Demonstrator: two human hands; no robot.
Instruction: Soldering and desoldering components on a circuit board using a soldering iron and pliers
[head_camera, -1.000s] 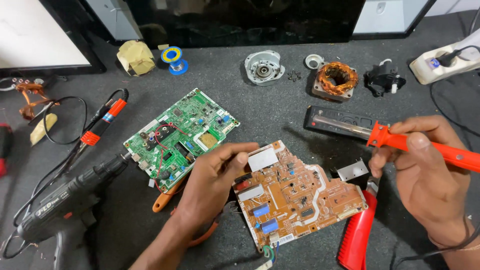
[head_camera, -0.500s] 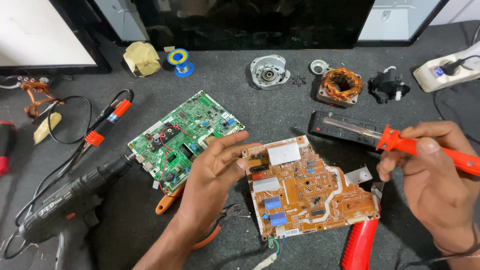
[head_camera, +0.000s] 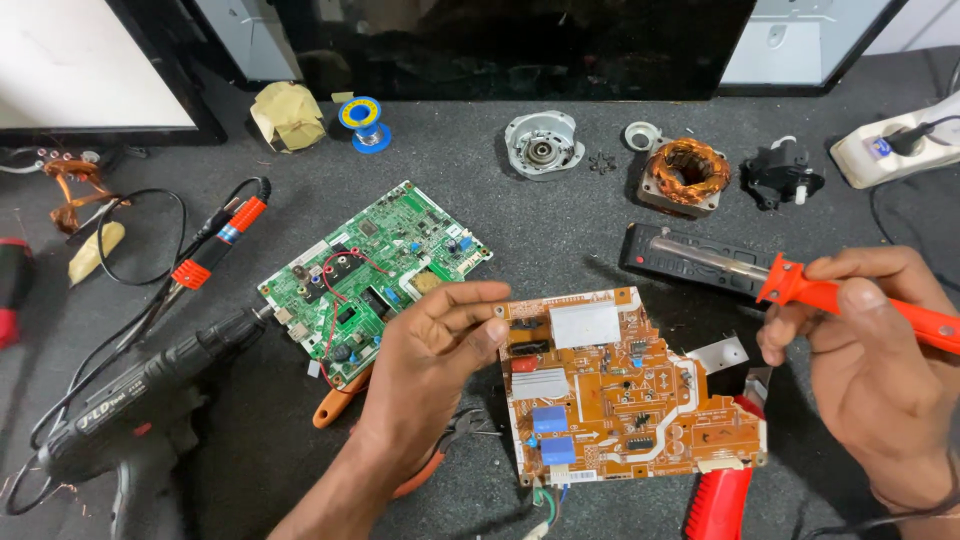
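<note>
While the left hand (head_camera: 430, 350) pinches the orange circuit board (head_camera: 625, 385) by its left edge, the right hand (head_camera: 870, 360), just right of the board, grips an orange soldering iron (head_camera: 800, 285)

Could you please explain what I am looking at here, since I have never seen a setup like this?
This is one view from a camera worn on a person's head, looking down at their own two bare hands over a dark workbench. The left hand grips the edge of an orange circuit board. The right hand holds a soldering iron by its orange handle, its metal tip over a black stand. Around them lie a green circuit board, a black power drill, a copper-wound motor part, a blue solder spool, red-handled pliers and a white power strip.
</note>
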